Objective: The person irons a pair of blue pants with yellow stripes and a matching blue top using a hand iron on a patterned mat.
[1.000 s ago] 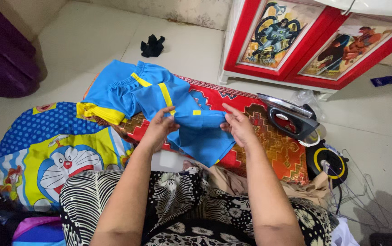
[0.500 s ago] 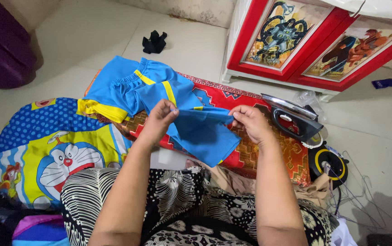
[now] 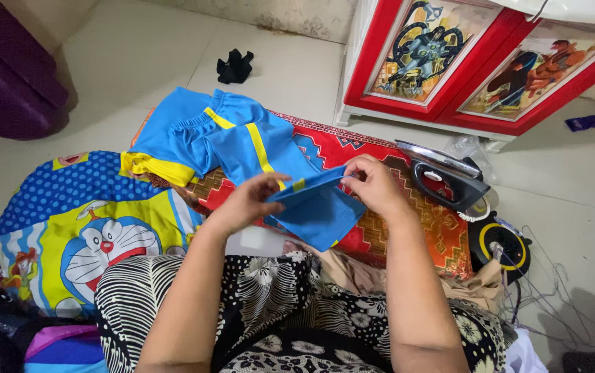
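The bright blue fabric garment with yellow stripes [image 3: 242, 138] lies spread over the red patterned cloth mat [image 3: 408, 207] on the floor, its near leg lifted off the mat between my hands. My left hand [image 3: 252, 200] grasps the lower hem edge, fingers pinched on the fabric. My right hand [image 3: 373, 183] is closed on the opposite end of the same hem, thumb and fingers gripping it. The hem is stretched between both hands, just above the mat. Left of the mat lies a blue and yellow cartoon-print cloth [image 3: 83, 221]. Right of my right hand, a black and silver clothes iron [image 3: 446, 179] rests at the mat's edge, near a red cabinet [image 3: 477, 62].
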